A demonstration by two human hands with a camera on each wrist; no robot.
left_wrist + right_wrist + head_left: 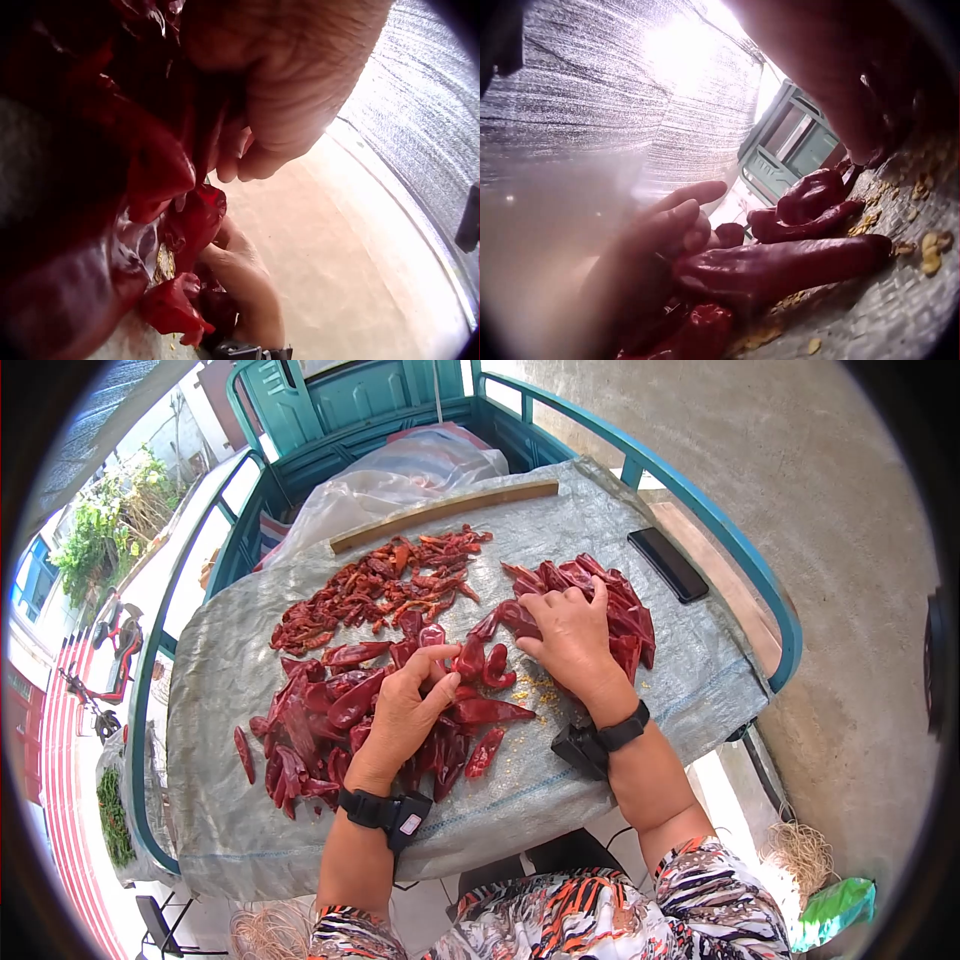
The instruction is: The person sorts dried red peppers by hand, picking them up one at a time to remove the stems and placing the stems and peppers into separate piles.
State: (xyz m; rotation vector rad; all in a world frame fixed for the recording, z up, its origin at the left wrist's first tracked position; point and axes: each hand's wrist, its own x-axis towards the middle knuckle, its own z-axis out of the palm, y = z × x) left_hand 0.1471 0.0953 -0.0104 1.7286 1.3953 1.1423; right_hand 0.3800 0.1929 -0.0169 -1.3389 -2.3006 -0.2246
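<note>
My left hand (408,695) is over the near pile of glossy red dried peppers (300,735), its index finger and thumb apart at the pile's right side. Whether its bent fingers pinch a pepper, I cannot tell. In the left wrist view, its fingertips (241,161) come down beside several peppers (161,169). My right hand (572,635) rests on the right-hand pile of long red peppers (630,620), fingers spread, with a pepper near its thumb and index finger. One long pepper (780,270) lies between the two hands in the right wrist view.
Smaller, shrivelled red peppers (390,585) form a third pile behind, near a wooden strip (445,515). Yellow seeds (545,695) are scattered on the grey woven sheet (560,780). A black phone (668,563) lies at the right. Teal cart rails (715,525) flank the sheet.
</note>
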